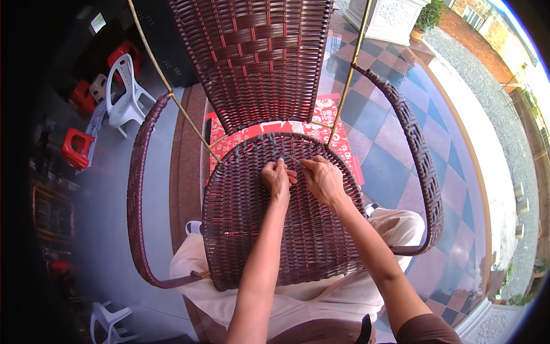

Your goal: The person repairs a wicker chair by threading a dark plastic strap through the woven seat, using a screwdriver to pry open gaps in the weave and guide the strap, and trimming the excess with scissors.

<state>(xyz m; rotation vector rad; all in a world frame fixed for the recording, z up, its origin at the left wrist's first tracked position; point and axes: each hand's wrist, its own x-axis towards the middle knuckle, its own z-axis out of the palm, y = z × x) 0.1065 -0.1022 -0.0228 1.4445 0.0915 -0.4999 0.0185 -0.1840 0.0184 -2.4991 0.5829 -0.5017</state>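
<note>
A brown wicker chair faces me, its woven seat (246,212) between my knees and its tall woven backrest (252,63) beyond. My left hand (279,179) is over the middle of the seat, thumb and fingertips pinched together. Just right of it, my right hand (322,179) is closed, with its fingertips turned toward the left hand's. The hands are apart by a small gap. Whatever they pinch is too thin to make out against the dark weave. Bluish ends of strands (266,137) show along the seat's far edge.
Wrapped armrests curve up at left (137,189) and right (415,132), joined to gold-coloured metal rods (344,94). Red patterned sheeting (338,126) lies beneath the chair. A white plastic chair (123,94) and a red stool (77,148) stand left. Checkered tiles (384,137) extend right.
</note>
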